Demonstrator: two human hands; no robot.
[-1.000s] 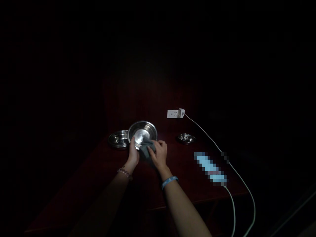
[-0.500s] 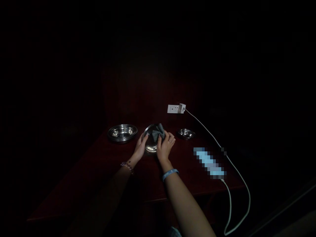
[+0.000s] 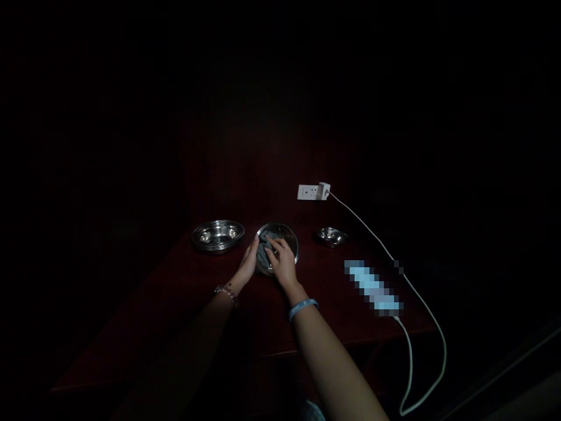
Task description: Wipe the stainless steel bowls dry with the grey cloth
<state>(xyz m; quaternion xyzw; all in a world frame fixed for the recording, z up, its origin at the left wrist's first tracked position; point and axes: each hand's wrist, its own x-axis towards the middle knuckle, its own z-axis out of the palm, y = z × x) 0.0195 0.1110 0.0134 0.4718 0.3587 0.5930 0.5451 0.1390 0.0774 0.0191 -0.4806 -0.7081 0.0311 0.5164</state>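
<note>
Holding the bowl by its left side with the left hand, between the stack on the left and small bowl on the right; pinning cloth inside it, leftward of the right hand, under bent fingers.

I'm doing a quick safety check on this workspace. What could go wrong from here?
The left hand holds the bowl at its left side, so pressure from the right hand on the cloth might make it slip. The white cable loops down past the table; a snag could tug the plug. Lighting is dim, so marks might be missed.
</note>
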